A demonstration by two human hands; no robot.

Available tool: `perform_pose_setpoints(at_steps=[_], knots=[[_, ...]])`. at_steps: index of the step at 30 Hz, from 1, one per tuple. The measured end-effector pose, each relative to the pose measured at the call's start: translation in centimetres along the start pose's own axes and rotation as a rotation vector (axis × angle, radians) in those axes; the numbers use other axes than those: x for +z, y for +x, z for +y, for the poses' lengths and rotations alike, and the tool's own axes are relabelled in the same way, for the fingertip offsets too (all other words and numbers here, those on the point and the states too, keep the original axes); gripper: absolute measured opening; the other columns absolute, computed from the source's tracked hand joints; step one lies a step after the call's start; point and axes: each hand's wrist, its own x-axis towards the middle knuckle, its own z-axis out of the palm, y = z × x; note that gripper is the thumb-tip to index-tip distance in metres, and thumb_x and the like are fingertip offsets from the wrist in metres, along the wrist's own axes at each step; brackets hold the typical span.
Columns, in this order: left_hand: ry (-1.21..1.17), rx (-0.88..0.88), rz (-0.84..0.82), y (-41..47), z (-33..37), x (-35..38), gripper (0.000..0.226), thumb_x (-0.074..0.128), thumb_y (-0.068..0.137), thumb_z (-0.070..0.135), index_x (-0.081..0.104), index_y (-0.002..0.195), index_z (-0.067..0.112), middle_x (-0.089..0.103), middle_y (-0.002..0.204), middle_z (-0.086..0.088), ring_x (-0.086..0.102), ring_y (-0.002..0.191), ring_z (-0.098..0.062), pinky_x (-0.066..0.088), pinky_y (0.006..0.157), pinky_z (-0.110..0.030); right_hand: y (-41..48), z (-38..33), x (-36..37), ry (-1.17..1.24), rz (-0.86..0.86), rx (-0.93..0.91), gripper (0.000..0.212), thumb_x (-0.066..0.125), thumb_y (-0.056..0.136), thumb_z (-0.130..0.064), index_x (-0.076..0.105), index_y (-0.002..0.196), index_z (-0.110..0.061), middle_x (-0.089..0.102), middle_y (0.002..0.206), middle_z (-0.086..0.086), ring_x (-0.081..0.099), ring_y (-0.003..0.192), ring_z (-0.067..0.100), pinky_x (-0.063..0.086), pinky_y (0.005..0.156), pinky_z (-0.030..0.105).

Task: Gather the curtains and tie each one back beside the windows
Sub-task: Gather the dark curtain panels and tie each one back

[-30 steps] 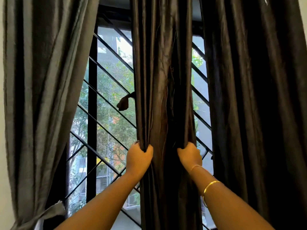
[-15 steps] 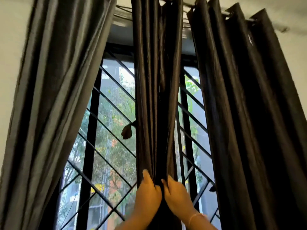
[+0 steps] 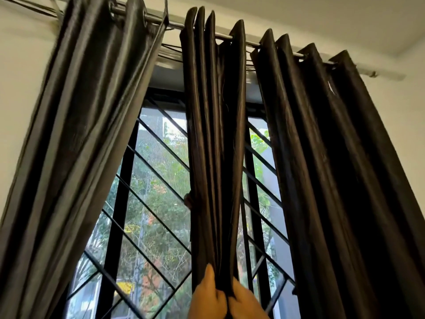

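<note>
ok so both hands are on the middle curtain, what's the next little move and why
Probably hold the bundle in one hand alone, freeing the other to fetch a tie. The left hand and right hand both grip the middle curtain low down, its folds pressed into a narrow column, and no tie shows around it in this view.

A metal rod [image 3: 177, 25] carries three dark curtains [image 3: 213, 134] — all hanging.
</note>
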Motion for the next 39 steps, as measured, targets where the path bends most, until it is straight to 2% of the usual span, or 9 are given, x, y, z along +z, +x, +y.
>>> perform_pose_setpoints(at_steps=[4,8,12,16,20,23,30,36,39], knots=[[-0.248,-0.030,-0.060,-0.2,-0.1,-0.7,0.053,0.046,0.096,0.022,0.027,0.143,0.011,0.046,0.138,-0.006,0.050,0.113,-0.012,0.039,0.085,-0.007,-0.3,-0.4,-0.2,0.281,-0.107,-0.031,0.052,0.051,0.092,-0.005,0.034,0.134,-0.030,0.054,0.125,-0.011,0.055,0.112,0.002,0.044,0.091,0.010],[-0.613,-0.081,-0.019,-0.9,0.0,-0.6,0.015,0.054,0.093,0.026,0.064,0.100,0.019,0.068,0.102,-0.002,0.064,0.096,-0.013,0.048,0.072,-0.014,-0.4,-0.5,0.4,0.307,-0.133,-0.058,0.058,0.060,0.088,-0.005,0.032,0.135,-0.024,0.057,0.120,-0.006,0.059,0.107,0.005,0.052,0.084,0.018],[-0.608,-0.072,-0.030,-1.1,0.1,-0.6,0.032,0.057,0.089,0.038,0.067,0.082,0.009,0.067,0.081,-0.008,0.066,0.074,-0.011,0.050,0.065,-0.017,-1.1,-0.2,1.3,0.043,0.115,-0.084,0.058,0.049,0.092,-0.008,0.026,0.145,-0.018,0.057,0.128,0.007,0.058,0.114,0.021,0.050,0.091,0.025],[-0.382,-0.033,0.010,-0.8,0.0,-0.7,0.043,0.064,0.081,0.047,0.047,0.062,0.012,0.047,0.060,-0.002,0.049,0.053,-0.009,0.036,0.049,-0.014,-1.5,0.1,1.4,-0.103,0.136,-0.072,0.055,0.041,0.094,-0.009,0.025,0.146,-0.013,0.059,0.119,0.018,0.060,0.103,0.032,0.051,0.087,0.045],[-0.166,0.030,0.072,0.0,0.7,-0.7,0.045,0.064,0.078,0.053,0.054,0.092,0.012,0.052,0.093,-0.002,0.056,0.083,-0.015,0.051,0.075,-0.031,-1.2,0.2,1.6,-0.123,0.118,-0.085,0.043,0.044,0.092,-0.006,0.041,0.135,-0.007,0.062,0.113,0.017,0.061,0.099,0.030,0.052,0.082,0.039],[-0.115,0.017,0.165,1.0,2.1,-1.1,0.071,0.063,0.078,0.053,0.038,0.127,0.008,0.047,0.119,-0.007,0.053,0.103,-0.023,0.047,0.082,-0.031,-0.8,0.0,1.6,-0.165,0.076,-0.111,0.049,0.043,0.093,-0.007,0.032,0.141,-0.011,0.062,0.095,0.010,0.057,0.073,0.019,0.044,0.059,0.020],[0.055,-0.027,0.291,4.1,5.0,-3.2,0.041,0.048,0.094,0.018,0.033,0.127,0.000,0.057,0.103,-0.019,0.060,0.091,-0.036,0.048,0.068,-0.038,-0.1,-0.8,0.5,-0.226,-0.003,-0.171,0.075,0.050,0.087,-0.017,0.008,0.148,-0.030,0.057,0.078,0.002,0.052,0.060,0.015,0.042,0.052,0.025],[0.111,0.034,0.226,4.2,5.1,-3.2,0.040,0.043,0.094,0.012,0.033,0.130,-0.002,0.059,0.101,-0.020,0.059,0.089,-0.034,0.048,0.068,-0.039,1.2,-3.5,-1.1,0.044,0.037,-0.187,0.075,0.063,0.086,-0.012,0.019,0.146,-0.019,0.051,0.132,0.007,0.054,0.118,0.024,0.048,0.094,0.034],[0.093,0.015,0.217,4.5,4.5,-4.1,0.035,0.046,0.092,0.011,0.040,0.124,-0.001,0.057,0.112,-0.023,0.057,0.100,-0.038,0.046,0.076,-0.038,1.7,-5.0,-3.4,0.227,-0.110,-0.041,0.070,0.055,0.087,-0.006,0.021,0.146,-0.020,0.051,0.130,0.010,0.057,0.107,0.018,0.050,0.087,0.029]])
